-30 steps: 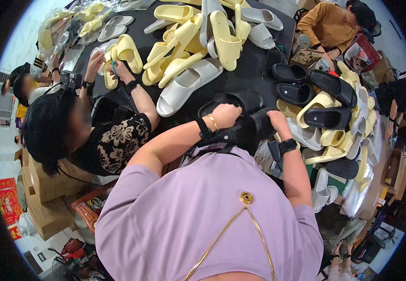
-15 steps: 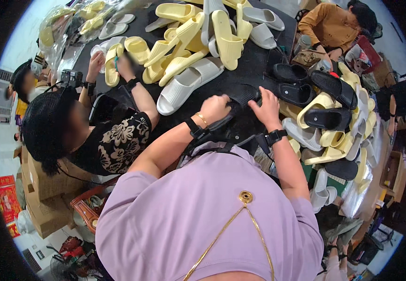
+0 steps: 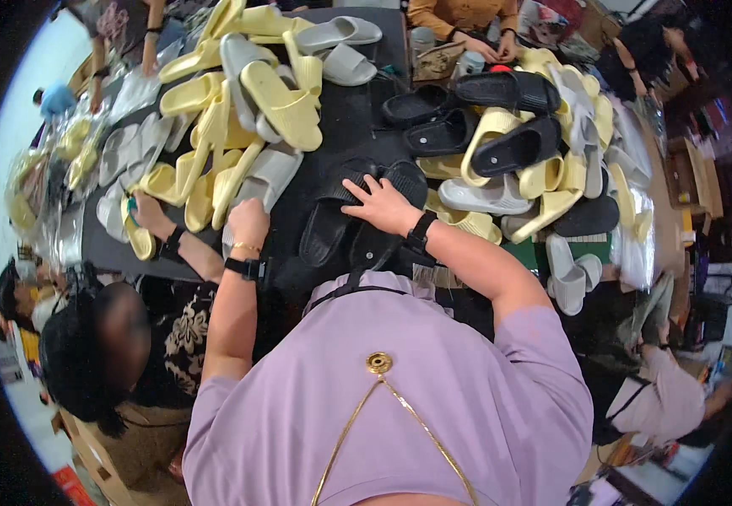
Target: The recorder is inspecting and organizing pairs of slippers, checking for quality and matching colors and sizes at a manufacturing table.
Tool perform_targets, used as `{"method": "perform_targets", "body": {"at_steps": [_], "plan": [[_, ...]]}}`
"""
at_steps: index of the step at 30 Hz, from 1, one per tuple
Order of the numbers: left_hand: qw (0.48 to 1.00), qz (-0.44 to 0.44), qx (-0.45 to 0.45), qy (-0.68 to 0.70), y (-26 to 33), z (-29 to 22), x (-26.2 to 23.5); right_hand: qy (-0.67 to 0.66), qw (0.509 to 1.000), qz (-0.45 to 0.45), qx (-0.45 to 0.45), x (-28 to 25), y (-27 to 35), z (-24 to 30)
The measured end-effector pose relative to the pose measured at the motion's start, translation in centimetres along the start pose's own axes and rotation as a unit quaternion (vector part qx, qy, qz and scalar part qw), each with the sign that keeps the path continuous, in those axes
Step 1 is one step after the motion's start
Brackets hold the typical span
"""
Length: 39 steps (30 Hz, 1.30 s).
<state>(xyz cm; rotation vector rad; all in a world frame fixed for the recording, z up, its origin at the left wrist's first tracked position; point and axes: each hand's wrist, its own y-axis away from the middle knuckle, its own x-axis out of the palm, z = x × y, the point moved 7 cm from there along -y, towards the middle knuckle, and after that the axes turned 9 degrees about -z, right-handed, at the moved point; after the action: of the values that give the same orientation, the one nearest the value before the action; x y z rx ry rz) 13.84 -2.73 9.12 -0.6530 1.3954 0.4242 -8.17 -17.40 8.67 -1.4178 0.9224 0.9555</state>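
A pair of black slippers (image 3: pixel 325 228) lies side by side on the black tabletop (image 3: pixel 340 101) in front of me. My right hand (image 3: pixel 387 205) rests over their straps with the fingers spread. To the left, my left hand (image 3: pixel 248 223) is closed at the near end of a light grey slipper (image 3: pixel 272 173), with its fingertips partly hidden. A heap of yellow slippers (image 3: pixel 280 101) lies just beyond the grey one. At the far right of my right hand, more black slippers (image 3: pixel 513 147) rest on a mixed pile.
Close on my left, a co-worker's hand (image 3: pixel 153 217) holds a yellow slipper (image 3: pixel 139 239). Another person in an orange top (image 3: pixel 450 17) sits across the table. Grey slippers (image 3: pixel 567 274) lie at the right edge, beside clear plastic wrapping (image 3: pixel 638 244).
My left hand has left the black slippers and moved left to the grey slipper. My right hand has shifted from their edge onto their straps. The whole view has turned.
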Motion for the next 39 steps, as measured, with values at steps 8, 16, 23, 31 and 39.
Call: {"method": "perform_targets", "body": {"at_steps": [8,16,23,31,39], "plan": [[0.994,-0.002,0.032,0.106,0.7,-3.9,-3.8,0.074,0.992,-0.074,0.071,-6.7,-0.3,-3.3],[0.978,0.045,0.107,0.175,3.8,-8.9,-6.4,0.229,0.93,-0.096,0.272,-23.1,4.8,-18.3],[0.957,0.033,0.176,0.227,4.4,-12.6,-8.2,0.106,0.909,-0.165,0.367,-23.7,7.7,-24.1],[0.948,-0.012,0.218,0.232,4.8,-12.9,-9.0,-0.51,0.619,0.034,0.596,-0.2,8.1,-11.6],[0.98,0.012,0.025,0.196,3.0,-6.6,-6.6,-0.473,0.586,-0.139,0.642,2.0,10.5,-16.4]]}}
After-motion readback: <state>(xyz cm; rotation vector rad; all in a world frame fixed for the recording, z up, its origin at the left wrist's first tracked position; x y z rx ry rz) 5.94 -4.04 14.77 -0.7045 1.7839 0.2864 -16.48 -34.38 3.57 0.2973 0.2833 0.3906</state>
